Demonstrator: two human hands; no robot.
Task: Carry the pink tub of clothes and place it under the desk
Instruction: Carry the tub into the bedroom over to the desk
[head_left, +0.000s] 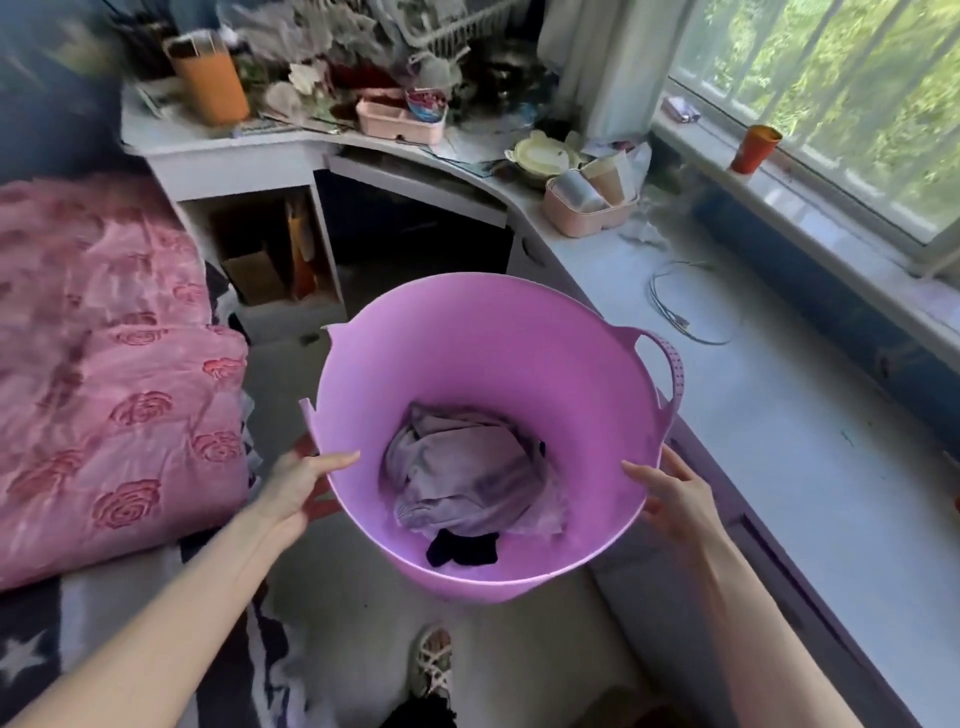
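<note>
Between the bed and the desk, the left hand (298, 486) grips the near rim of the round pink plastic tub (467, 364), thumb inside and fingers curled on the outside. The right hand (675, 499) is pressed flat against the tub's other side with its fingers spread, not wrapped around anything. The tub is held up off the floor. At its bottom lie a crumpled pale purple cloth (462, 478) and a small black cloth (462, 548). A puffy pink blanket with roses (104, 364) is to the left. The curved white desk (727, 395) runs along the right, with a dark gap beneath it ahead.
</note>
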